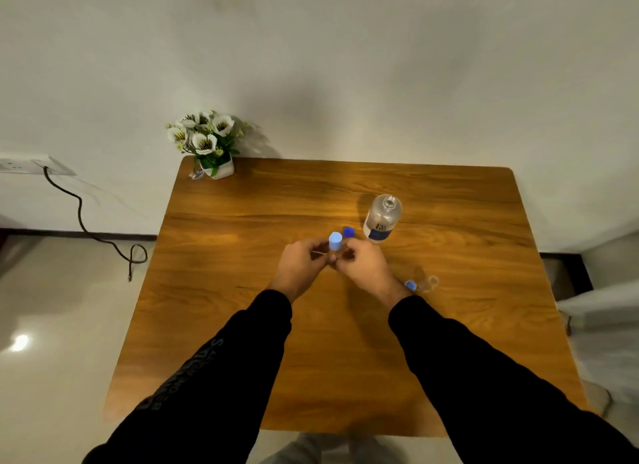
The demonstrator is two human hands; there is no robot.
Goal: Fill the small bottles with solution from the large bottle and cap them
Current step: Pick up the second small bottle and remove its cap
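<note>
Left hand (304, 261): fingers curled round the small bottle, gripping it from the left, low over the counter.
Right hand (359, 261): fingers curled in from the right, pinching the same small bottle just under its cap; the two hands are touching.
Small bottle (332, 255): clear, mostly hidden between the fingers, roughly upright; can't tell the liquid level.
Light blue cap (335, 240): sits on top of the held bottle, faceted sides, pale blue, sticks up above both hands.
Dark blue cap (348, 232): loose on the counter, just behind the hands, beside the large bottle.
Large bottle (382, 218): clear, round-shouldered, standing upright, mouth open with no cap on, white-and-dark-blue label low on the front; behind and to the right of the hands.
Second small bottle (428, 283): clear, near the right wrist; too blurred to tell whether it stands or lies.
Second light blue cap (410, 285): just left of that bottle, partly behind the wrist.
Counter (242, 325): wood grain, warm brown, rounded corners.
Flower pot (218, 169): white pot, white flowers, far left corner of the counter, well apart from the bottles.
Sleeves (221, 377): black, grey lettering on the left one.
</note>
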